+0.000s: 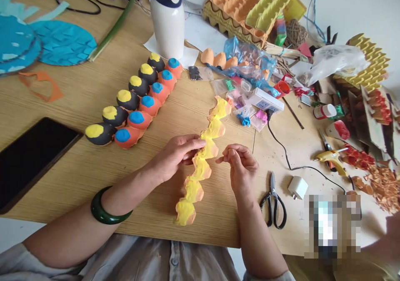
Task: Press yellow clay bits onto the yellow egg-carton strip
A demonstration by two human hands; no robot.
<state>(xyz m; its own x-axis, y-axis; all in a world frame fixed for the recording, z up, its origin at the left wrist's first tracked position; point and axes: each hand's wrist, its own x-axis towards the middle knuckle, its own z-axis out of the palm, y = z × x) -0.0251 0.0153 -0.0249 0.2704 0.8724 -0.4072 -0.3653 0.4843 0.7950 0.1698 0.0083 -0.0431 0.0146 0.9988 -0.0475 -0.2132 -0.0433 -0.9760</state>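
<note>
Yellow carton strip (202, 169) is held between colored cups (147, 102) and scissors (273, 194).

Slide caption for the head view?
Left hand holds a yellow-coated carton strip; right hand hovers beside it.

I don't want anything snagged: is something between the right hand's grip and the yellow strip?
Nothing visible: only tabletop shows in the gap between the right hand's grip and the yellow strip. The scissors lie outside it.

Wood counter (151, 218) has blk phone (37, 160) at L, adj. rows of blk/yel cups (139, 85) & org/blue cups (156, 102) nr ctr, blue paper disc (65, 41) & grn stalk (114, 29) farther back, scissors (273, 192) & wht charger (298, 187) at R.
</note>
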